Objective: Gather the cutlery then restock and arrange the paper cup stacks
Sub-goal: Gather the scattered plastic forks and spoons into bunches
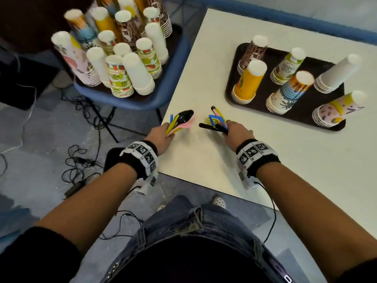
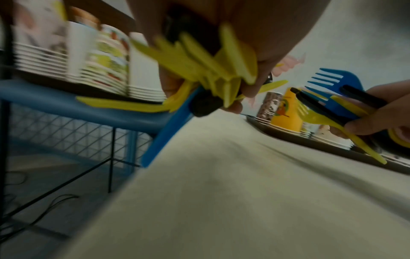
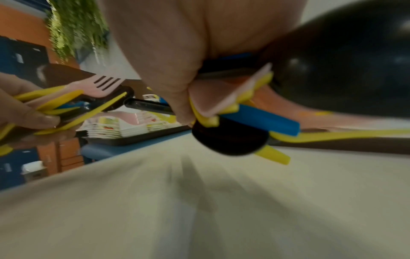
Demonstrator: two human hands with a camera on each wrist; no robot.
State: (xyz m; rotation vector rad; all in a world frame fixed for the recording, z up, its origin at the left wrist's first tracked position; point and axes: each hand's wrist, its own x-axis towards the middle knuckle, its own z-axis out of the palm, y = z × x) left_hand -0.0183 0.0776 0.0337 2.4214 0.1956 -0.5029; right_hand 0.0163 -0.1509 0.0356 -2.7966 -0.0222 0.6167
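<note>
**Both hands hold bundles of plastic cutlery over a white worktop**

The left hand (image 1: 161,134) has its grip curled round a bundle of plastic cutlery (image 1: 180,121): yellow and blue handles, a pink fork and a glossy black spoon, fanned out above the near left corner of the worktop (image 1: 204,160). The right hand (image 1: 236,133) is just beside it, fingers closed round a second bundle (image 1: 216,123) of black, blue and yellow pieces, including a blue fork. The two bundles are near each other but apart.

Further back on the right of the worktop lies a dark tray (image 1: 232,92) with seven stacks of upturned paper cups (image 1: 247,84), among them orange, brown patterned, plain white and pink speckled.

Left of the worktop, a blue chair (image 1: 163,94) carries another dark tray crowded with taller cup stacks (image 1: 120,76), white and fruit-patterned. The floor (image 1: 40,127) is grey and strewn with black cables. The person wears jeans, and tracking bands on both wrists. Both wrist views are blurred.
</note>
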